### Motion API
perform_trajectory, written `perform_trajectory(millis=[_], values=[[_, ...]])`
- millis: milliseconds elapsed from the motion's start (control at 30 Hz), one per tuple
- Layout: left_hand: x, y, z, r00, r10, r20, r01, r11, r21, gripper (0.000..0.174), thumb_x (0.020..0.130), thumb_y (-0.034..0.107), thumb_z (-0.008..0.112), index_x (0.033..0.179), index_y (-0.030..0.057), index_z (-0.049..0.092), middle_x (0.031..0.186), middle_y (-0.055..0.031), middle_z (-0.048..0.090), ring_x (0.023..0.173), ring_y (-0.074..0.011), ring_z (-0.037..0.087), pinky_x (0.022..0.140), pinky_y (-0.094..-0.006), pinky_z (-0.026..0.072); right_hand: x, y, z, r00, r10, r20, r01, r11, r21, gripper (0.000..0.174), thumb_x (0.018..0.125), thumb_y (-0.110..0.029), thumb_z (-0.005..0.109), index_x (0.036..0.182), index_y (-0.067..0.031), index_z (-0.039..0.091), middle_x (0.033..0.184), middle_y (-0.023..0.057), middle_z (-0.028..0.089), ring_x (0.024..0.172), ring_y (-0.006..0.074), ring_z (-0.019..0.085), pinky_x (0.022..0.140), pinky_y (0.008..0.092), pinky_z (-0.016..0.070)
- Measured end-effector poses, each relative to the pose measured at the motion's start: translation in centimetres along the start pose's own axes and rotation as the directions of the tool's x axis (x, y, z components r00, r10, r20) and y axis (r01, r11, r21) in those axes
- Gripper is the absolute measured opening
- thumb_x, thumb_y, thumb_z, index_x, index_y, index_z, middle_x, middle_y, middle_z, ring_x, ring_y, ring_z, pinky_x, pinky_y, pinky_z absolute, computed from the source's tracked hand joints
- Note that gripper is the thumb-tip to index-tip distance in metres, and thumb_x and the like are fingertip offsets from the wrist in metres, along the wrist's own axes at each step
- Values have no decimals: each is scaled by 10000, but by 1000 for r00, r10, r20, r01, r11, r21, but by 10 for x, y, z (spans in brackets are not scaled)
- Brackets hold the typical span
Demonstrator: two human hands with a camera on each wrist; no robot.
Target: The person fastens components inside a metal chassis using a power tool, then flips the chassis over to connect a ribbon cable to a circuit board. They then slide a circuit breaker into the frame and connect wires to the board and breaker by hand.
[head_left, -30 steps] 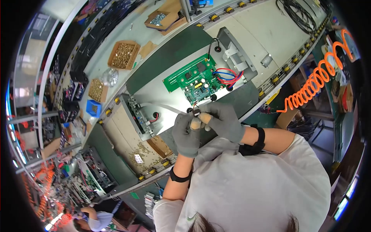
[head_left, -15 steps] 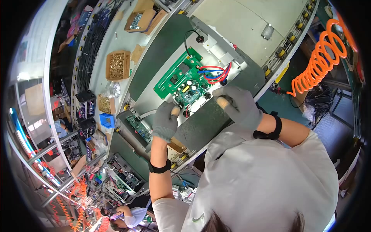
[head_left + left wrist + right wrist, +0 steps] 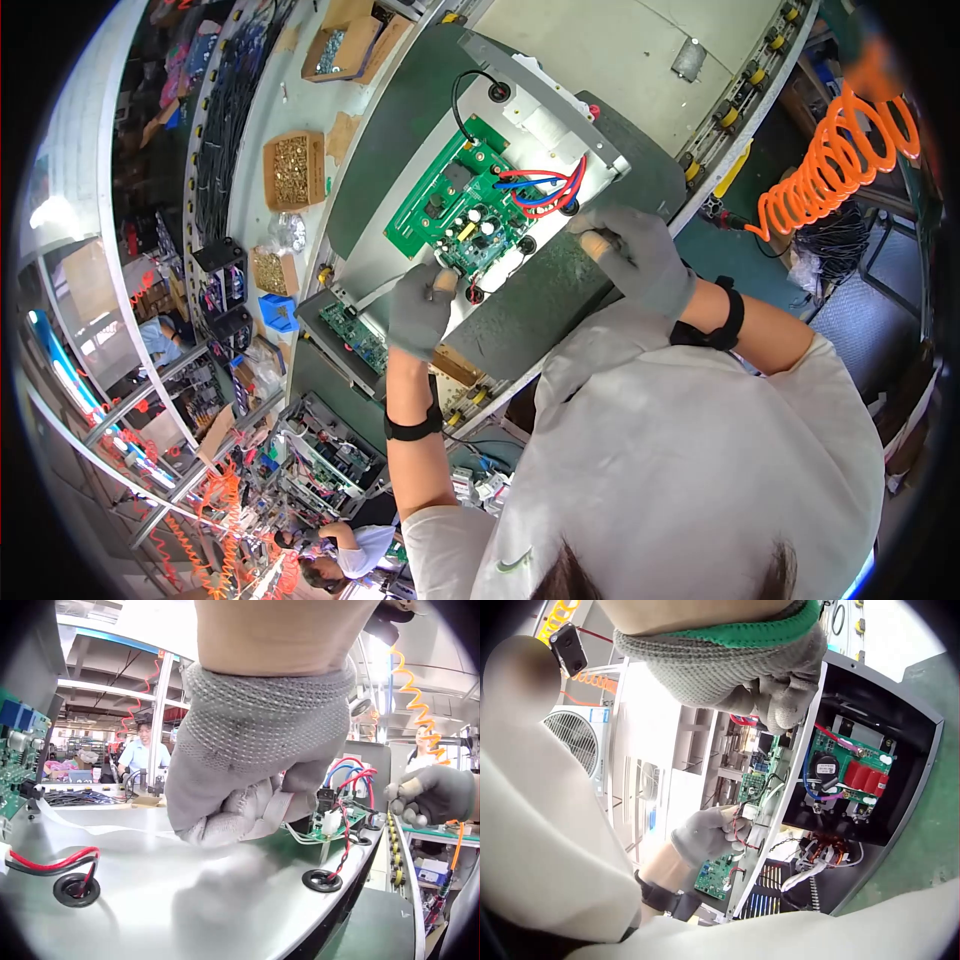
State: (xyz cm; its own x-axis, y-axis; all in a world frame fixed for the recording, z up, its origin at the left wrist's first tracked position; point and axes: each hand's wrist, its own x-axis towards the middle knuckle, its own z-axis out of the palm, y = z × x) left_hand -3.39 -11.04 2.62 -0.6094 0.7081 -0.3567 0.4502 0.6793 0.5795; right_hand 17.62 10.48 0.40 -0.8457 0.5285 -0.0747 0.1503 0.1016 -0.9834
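Observation:
My gloved left hand [image 3: 421, 308] is at the near left corner of a green circuit board [image 3: 450, 195] on a bare metal chassis plate [image 3: 135, 915]. Its fingers curl with the thumb at the board's edge, beside a white connector [image 3: 331, 822] with twisted red and black wires [image 3: 346, 844]. A pale flat cable [image 3: 112, 829] passes behind this hand. I cannot tell whether the fingertips pinch anything. Right of the board, my gloved right hand [image 3: 640, 258] hovers near the chassis edge, fingers loosely bent, holding nothing visible. Red and blue wires [image 3: 548, 190] loop from the board.
An orange coiled hose [image 3: 830, 165] hangs at the right. Boxes of small brass-coloured parts [image 3: 293, 170] and a blue bin [image 3: 278, 312] stand at the left. A second green board [image 3: 352, 333] is on the chassis's left panel. Other people work further off.
Both hands were together over the chassis's near edge at a small dark connector; they have since parted. The left went to the board's corner, the right moved away rightward.

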Motion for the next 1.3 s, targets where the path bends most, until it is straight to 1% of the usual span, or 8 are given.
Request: perform_trajectory(millis=[233,333,400,533,933,1133,1200,1300], values=[[9,-10,-2,957,-238,165,238,971,16,167,782,128,551,856,0,628,700,-200,593,650,-255,613,607,-377,459,4,12,-1,994,65,89,-52,989,-140,186,856,-134,606,1012,-35,635,827,96,654,681,160,628,614,282,489],[-2,-5,9,991,-131,-11,130,990,-57,199,830,180,554,890,-2,611,714,-204,594,651,-284,599,610,-372,453,8,54,0,842,60,536,210,879,-428,224,844,-205,610,1031,-87,642,931,87,647,793,180,616,691,316,478],[-6,-22,25,997,-61,-41,57,994,-92,211,869,200,535,931,4,583,724,-210,582,642,-332,564,605,-379,441,-1,100,12,638,-22,769,664,521,-536,421,828,-326,620,1191,-117,587,1250,98,550,1116,243,547,895,422,444],[-7,-6,32,991,-70,-111,51,985,-166,209,898,193,498,976,6,547,787,-214,582,743,-388,574,662,-406,452,-18,118,23,554,455,697,688,221,-691,546,870,-365,535,1359,-140,443,1462,74,330,1346,261,293,1056,506,274],[83,102,81,987,0,-159,-19,993,-118,251,878,220,519,1065,54,539,897,-200,638,816,-400,605,717,-490,466,8,108,-30,682,731,22,13,19,-1000,914,791,-601,552,1429,-4,284,1528,190,138,1358,417,247,1051,628,195],[176,239,145,959,-31,-283,27,1000,-15,436,869,272,558,1187,-2,436,928,-168,625,824,-307,636,743,-402,497,63,142,-130,679,511,-527,-571,-85,-817,811,831,-549,542,1434,-67,292,1506,155,229,1331,325,325,1042,562,269],[153,275,146,977,2,-214,-47,977,-206,717,827,307,608,1369,-19,268,975,-182,612,884,-319,628,781,-397,497,68,120,-147,687,554,-470,-550,-25,-835,787,844,-560,499,1444,-102,276,1488,164,270,1288,308,388,1017,529,312],[105,273,153,952,304,23,-291,929,-227,560,829,277,600,1311,107,371,1168,-214,520,1027,-392,555,872,-467,450,37,129,-157,724,606,-329,-462,73,-884,714,853,-552,467,1408,-132,308,1405,169,357,1195,294,478,965,487,374]])
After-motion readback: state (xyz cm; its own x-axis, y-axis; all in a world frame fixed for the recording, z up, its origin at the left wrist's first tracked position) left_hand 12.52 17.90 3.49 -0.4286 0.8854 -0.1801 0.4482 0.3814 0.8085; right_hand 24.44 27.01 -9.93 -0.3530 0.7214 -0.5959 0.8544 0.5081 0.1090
